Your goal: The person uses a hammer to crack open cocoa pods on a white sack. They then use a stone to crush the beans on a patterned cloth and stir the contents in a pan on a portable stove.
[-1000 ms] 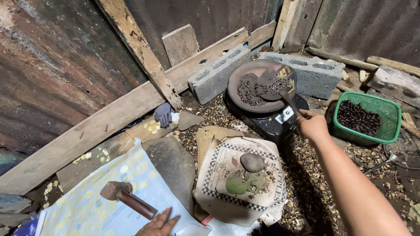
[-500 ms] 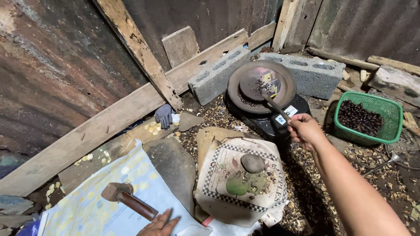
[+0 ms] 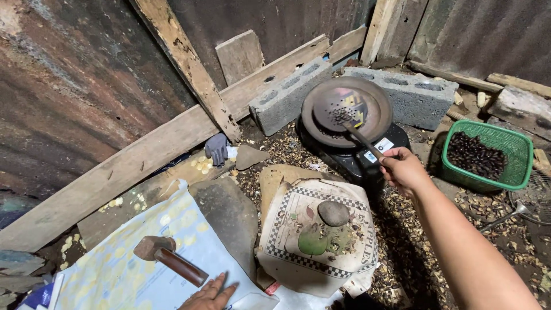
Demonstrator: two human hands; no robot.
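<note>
At the lower left, your left hand (image 3: 211, 294) lies flat, fingers spread and holding nothing, on the pale patterned sheet (image 3: 123, 270) spread over the floor, just beside the wooden-handled hammer (image 3: 170, 259); leave it planted there as a brace, since your reach to the right is long. Past the hammer lie a flat dark stone slab (image 3: 229, 215) and a printed sack (image 3: 321, 235) with a round stone (image 3: 333, 213) resting on it, none of them in your way. Further right, the round dark pan (image 3: 347, 110) sits on a black burner (image 3: 367, 155) in front of two grey concrete blocks (image 3: 287, 97), and the perforated skimmer (image 3: 344, 106) rests tilted over the pan with a few dark seeds on it. Your right hand (image 3: 404, 170) has its fingers closed around the end of the skimmer's handle, well back from the pan. Gripping that far out probably keeps you off the heat, but it also makes the head wobble, so keep the wrist firm and the head level, and move it in slow strokes so the seeds stay over the pan instead of rolling off onto the husk-littered floor. The green basket (image 3: 488, 155) of dark seeds stands just right of the burner, near your forearm; mind your elbow does not knock it as you work.
</note>
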